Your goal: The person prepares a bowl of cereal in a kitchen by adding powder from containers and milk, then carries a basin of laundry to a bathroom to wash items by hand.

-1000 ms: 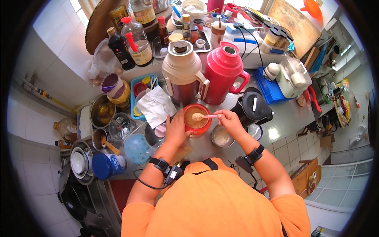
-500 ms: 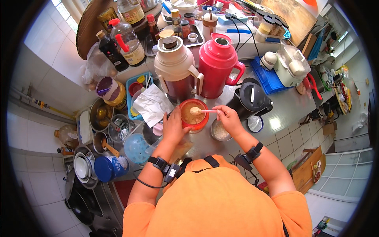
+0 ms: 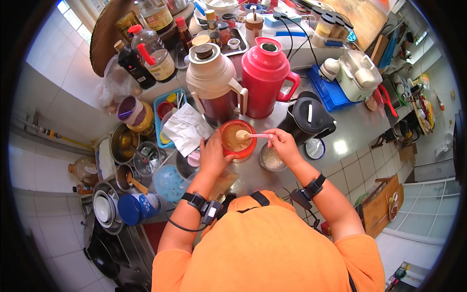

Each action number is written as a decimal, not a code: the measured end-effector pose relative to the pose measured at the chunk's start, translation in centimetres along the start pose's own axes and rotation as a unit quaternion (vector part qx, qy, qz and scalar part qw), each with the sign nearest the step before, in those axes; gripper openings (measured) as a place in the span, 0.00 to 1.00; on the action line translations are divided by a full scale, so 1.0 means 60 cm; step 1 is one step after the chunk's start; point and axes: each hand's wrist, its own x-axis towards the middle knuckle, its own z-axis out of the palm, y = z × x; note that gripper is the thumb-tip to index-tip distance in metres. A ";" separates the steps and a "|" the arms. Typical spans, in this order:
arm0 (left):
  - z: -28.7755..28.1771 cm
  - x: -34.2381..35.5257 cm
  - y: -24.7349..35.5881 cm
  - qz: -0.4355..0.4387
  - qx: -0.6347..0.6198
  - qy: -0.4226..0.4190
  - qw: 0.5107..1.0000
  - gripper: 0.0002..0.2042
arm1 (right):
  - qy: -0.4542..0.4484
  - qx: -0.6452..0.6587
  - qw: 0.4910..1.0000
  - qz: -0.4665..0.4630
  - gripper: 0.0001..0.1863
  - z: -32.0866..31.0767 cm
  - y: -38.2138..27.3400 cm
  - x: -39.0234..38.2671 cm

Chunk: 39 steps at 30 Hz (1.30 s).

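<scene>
My left hand point(image 3: 213, 153) is wrapped round the left side of a red-rimmed tub point(image 3: 243, 154), its thumb lying along the near rim. Light brown powder point(image 3: 232, 141) shows inside the tub. Between the thumb and fingers of my right hand point(image 3: 282, 144) is the pale pink handle of a small spoon point(image 3: 260, 136). Its bowl carries beige powder point(image 3: 242, 135) and hangs over the tub's mouth. A metal bowl point(image 3: 270, 158) with pale, grainy contents stands just below my right hand, partly covered by it. White tissue point(image 3: 187, 130) lies beside my left hand.
A beige thermos point(image 3: 210, 80) and a red thermos point(image 3: 264, 82) without a stopper stand behind the tub. To the right is a black kettle point(image 3: 310, 119). On the left crowd a blue basket point(image 3: 158, 113), a light blue lidded container point(image 3: 169, 183) and several bowls.
The powder on the spoon looks smaller and less heaped than before. Both hands keep almost the same place, and the whole view has shifted slightly.
</scene>
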 end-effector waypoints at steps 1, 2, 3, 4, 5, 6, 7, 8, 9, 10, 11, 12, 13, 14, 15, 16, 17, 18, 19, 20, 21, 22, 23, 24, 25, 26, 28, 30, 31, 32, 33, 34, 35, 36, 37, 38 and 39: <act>0.000 -0.001 0.001 0.002 0.000 -0.002 1.000 0.48 | -0.003 -0.034 0.999 -0.019 0.10 0.000 0.003 0.000; -0.001 0.000 0.001 0.002 -0.003 -0.001 1.000 0.48 | -0.001 -0.033 0.999 -0.019 0.10 -0.001 0.002 -0.001; -0.002 0.001 0.001 0.003 -0.006 0.000 1.000 0.48 | -0.008 -0.006 1.000 0.000 0.10 -0.001 0.000 -0.001; -0.003 0.001 0.001 0.005 -0.006 -0.001 1.000 0.48 | -0.015 0.021 0.999 0.018 0.10 -0.002 0.000 -0.002; -0.002 0.001 0.001 0.004 -0.007 0.000 1.000 0.48 | -0.013 0.021 1.000 0.019 0.10 -0.004 0.002 -0.002; -0.002 0.002 0.001 0.004 -0.008 0.001 1.000 0.48 | -0.020 0.058 0.997 0.039 0.10 -0.006 0.005 -0.001; -0.002 0.003 0.002 0.007 -0.008 0.000 1.000 0.48 | -0.027 0.095 0.993 0.059 0.10 -0.009 0.008 -0.002; -0.001 0.003 0.002 0.005 -0.009 0.000 1.000 0.48 | -0.027 0.095 0.993 0.059 0.10 -0.010 0.003 -0.004; -0.001 0.003 0.002 0.004 -0.010 0.000 1.000 0.48 | -0.024 0.119 0.989 0.078 0.10 -0.012 -0.005 -0.009; -0.002 0.005 0.002 0.005 -0.010 -0.001 1.000 0.48 | -0.020 0.144 0.985 0.097 0.10 -0.015 -0.013 -0.014; -0.004 0.004 0.003 0.007 -0.012 0.001 1.000 0.48 | -0.019 0.144 0.984 0.099 0.10 -0.019 -0.019 -0.021; -0.005 0.004 0.003 0.009 -0.014 0.004 1.000 0.48 | -0.007 0.148 0.984 0.102 0.11 -0.025 -0.025 -0.028; -0.005 0.004 0.002 0.010 -0.015 0.001 1.000 0.48 | 0.006 0.152 0.983 0.105 0.11 -0.033 -0.026 -0.034; -0.005 0.003 0.002 0.009 -0.016 0.004 1.000 0.48 | 0.009 0.151 0.983 0.107 0.11 -0.044 -0.023 -0.044; -0.003 0.004 0.001 0.009 -0.018 0.006 1.000 0.48 | 0.025 0.146 0.983 0.109 0.11 -0.058 -0.018 -0.056; -0.003 0.004 0.000 0.010 -0.020 0.004 1.000 0.48 | 0.042 0.141 0.983 0.111 0.12 -0.072 -0.011 -0.070; -0.004 0.004 0.001 0.009 -0.022 0.002 1.000 0.48 | 0.055 0.136 0.983 0.112 0.12 -0.088 0.004 -0.086; -0.005 0.004 0.001 0.007 -0.023 0.000 1.000 0.48 | 0.069 0.120 0.984 0.116 0.13 -0.101 0.018 -0.102; -0.007 0.005 0.001 0.009 -0.029 -0.001 1.000 0.48 | 0.089 0.112 0.982 0.126 0.13 -0.110 0.032 -0.120; -0.009 0.004 0.003 0.012 -0.029 -0.004 0.999 0.48 | 0.109 0.105 0.979 0.136 0.14 -0.116 0.048 -0.136; -0.012 0.005 0.005 0.011 -0.026 -0.011 1.000 0.48 | 0.114 0.107 0.978 0.136 0.14 -0.122 0.069 -0.150; -0.015 0.007 0.007 0.010 -0.023 -0.019 1.000 0.47 | 0.143 0.132 0.971 0.141 0.14 -0.128 0.093 -0.162; -0.016 0.008 0.008 0.009 -0.026 -0.021 0.999 0.47 | 0.171 0.157 0.962 0.146 0.14 -0.130 0.117 -0.172; -0.016 0.008 0.007 0.013 -0.025 -0.024 0.999 0.47 | 0.176 0.160 0.960 0.147 0.14 -0.127 0.138 -0.179; -0.017 0.008 0.007 0.015 -0.027 -0.020 0.999 0.47 | 0.194 0.189 0.952 0.145 0.14 -0.124 0.156 -0.185; -0.017 0.009 0.005 0.017 -0.028 -0.018 0.999 0.47 | 0.213 0.218 0.942 0.143 0.14 -0.117 0.171 -0.190; -0.020 0.012 0.008 0.019 -0.029 -0.032 0.999 0.47 | 0.227 0.235 0.935 0.139 0.14 -0.110 0.196 -0.199; -0.023 0.012 0.009 0.008 -0.029 -0.049 0.998 0.46 | 0.246 0.252 0.926 0.133 0.15 -0.096 0.201 -0.205; -0.021 0.012 0.007 0.011 -0.026 -0.053 0.998 0.46 | 0.249 0.256 0.924 0.135 0.15 -0.093 0.200 -0.207; -0.018 0.011 0.004 0.022 -0.021 -0.035 0.999 0.46 | 0.236 0.285 0.921 0.121 0.15 -0.092 0.196 -0.209; -0.016 0.010 0.002 0.033 -0.016 -0.016 0.999 0.46 | 0.223 0.313 0.917 0.107 0.15 -0.090 0.196 -0.212; -0.014 0.007 0.000 0.034 -0.014 -0.020 0.999 0.46 | 0.225 0.316 0.915 0.109 0.15 -0.088 0.205 -0.217; -0.014 0.009 0.001 0.034 -0.013 -0.018 0.999 0.46 | 0.235 0.294 0.919 0.113 0.15 -0.090 0.208 -0.218; -0.013 0.009 0.000 0.033 -0.011 -0.015 0.999 0.47 | 0.245 0.271 0.923 0.118 0.15 -0.092 0.211 -0.220; -0.012 0.009 0.000 0.034 -0.010 -0.015 0.999 0.47 | 0.245 0.272 0.923 0.118 0.15 -0.092 0.213 -0.223; -0.011 0.010 0.000 0.035 -0.010 -0.016 0.999 0.47 | 0.243 0.286 0.920 0.109 0.15 -0.094 0.200 -0.223; -0.010 0.011 0.000 0.036 -0.010 -0.017 0.999 0.47 | 0.241 0.300 0.917 0.101 0.15 -0.094 0.190 -0.222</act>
